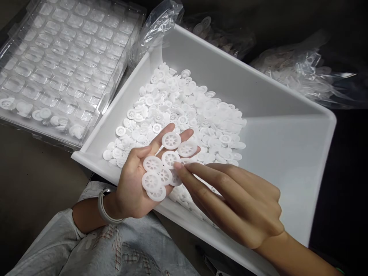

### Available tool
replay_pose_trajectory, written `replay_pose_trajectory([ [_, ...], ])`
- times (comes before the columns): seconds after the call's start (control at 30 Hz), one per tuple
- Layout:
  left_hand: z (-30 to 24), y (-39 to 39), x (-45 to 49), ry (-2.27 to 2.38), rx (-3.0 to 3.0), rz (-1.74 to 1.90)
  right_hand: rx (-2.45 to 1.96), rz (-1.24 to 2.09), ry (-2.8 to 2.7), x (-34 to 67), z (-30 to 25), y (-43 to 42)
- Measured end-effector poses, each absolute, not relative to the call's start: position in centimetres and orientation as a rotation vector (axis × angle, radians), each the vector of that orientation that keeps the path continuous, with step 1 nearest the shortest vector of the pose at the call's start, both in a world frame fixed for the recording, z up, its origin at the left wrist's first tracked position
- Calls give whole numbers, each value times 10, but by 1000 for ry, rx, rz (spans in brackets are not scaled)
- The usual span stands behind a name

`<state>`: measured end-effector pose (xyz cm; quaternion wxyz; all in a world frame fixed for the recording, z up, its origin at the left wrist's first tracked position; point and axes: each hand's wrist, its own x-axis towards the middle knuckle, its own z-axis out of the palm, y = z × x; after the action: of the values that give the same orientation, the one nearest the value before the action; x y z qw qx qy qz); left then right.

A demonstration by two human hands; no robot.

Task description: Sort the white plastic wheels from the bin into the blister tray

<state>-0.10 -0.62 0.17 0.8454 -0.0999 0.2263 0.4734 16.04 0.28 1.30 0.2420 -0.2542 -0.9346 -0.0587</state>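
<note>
My left hand (135,180) lies palm up over the near edge of a white bin (287,126), fingers stretched out. Several white plastic gear wheels (161,165) rest flat on its palm and fingers. My right hand (238,203) reaches in from the right with fingers extended, and its fingertips touch the wheels on the left palm. A heap of the same white wheels (186,111) fills the left part of the bin behind both hands.
A clear plastic blister tray (66,57) with many square pockets lies at the upper left; a few wheels (43,115) sit in its front row. Clear plastic bags (301,73) with more parts lie behind the bin. A dark tabletop surrounds everything.
</note>
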Motion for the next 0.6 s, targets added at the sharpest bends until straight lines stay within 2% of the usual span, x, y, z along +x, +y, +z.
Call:
replay_pose_trajectory([
  [0.43,-3,-8,-3,404,-223,996,-727,-233,-2636,155,20,10],
  [0.6,-3,-8,-2,425,-230,1013,-807,-51,-2492,169,20,19],
])
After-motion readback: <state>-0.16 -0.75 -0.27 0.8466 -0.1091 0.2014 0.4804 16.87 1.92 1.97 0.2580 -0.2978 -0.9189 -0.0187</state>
